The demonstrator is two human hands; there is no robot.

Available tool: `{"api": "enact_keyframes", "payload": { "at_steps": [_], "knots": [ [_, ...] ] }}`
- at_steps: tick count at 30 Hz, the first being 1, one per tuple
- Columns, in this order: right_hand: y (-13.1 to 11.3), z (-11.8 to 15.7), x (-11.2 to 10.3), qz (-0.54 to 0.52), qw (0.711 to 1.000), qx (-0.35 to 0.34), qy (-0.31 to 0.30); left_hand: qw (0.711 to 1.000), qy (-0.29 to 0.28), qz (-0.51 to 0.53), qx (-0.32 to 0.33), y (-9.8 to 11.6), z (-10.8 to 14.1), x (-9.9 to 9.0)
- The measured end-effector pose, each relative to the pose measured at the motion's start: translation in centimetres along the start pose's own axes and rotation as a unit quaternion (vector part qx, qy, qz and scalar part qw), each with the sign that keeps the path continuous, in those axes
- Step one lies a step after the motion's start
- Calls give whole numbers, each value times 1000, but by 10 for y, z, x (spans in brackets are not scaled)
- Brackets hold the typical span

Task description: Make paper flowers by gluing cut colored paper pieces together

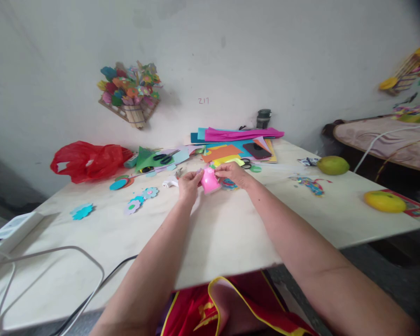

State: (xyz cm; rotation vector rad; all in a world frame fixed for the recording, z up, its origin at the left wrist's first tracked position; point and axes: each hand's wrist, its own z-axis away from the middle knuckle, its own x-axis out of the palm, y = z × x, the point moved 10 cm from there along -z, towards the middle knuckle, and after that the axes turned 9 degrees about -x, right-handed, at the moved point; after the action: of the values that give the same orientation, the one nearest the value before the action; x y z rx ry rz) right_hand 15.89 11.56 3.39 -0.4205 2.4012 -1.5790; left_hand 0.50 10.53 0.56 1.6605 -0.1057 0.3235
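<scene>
A small bright pink packet is held up over the middle of the white table. My left hand pinches its left upper edge, and my right hand pinches the upper right side. Something blue and coiled lies just under my right hand. Beside my left hand is a white tool, perhaps a glue gun, partly hidden. Paper flowers in blue and lilac lie to the left. Behind my hands are orange paper and black scissors.
A red plastic bag and more scissors lie at the back left. A phone rests on coloured sheets. Yellow-green fruit and a yellow one are on the right. A power strip and cables occupy the left edge.
</scene>
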Motion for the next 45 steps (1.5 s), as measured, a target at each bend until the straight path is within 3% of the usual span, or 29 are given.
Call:
{"api": "enact_keyframes", "payload": {
  "at_steps": [22,29,35,39,45],
  "knots": [
    [-1,-2,-1,40,999,-5,13,1000,-3,-10,-20,-3,0,0],
    [-8,-3,5,48,997,-46,-27,999,-22,-11,-37,-1,4,5],
    [-11,-1,6,38,998,-34,-36,999,-33,-24,-28,0,5,7],
    [-9,-1,6,51,998,-32,-13,999,-23,-19,-27,-3,2,5],
    [-4,-6,0,154,985,-60,41,999,-24,-29,-17,-4,2,8]
  ]
}}
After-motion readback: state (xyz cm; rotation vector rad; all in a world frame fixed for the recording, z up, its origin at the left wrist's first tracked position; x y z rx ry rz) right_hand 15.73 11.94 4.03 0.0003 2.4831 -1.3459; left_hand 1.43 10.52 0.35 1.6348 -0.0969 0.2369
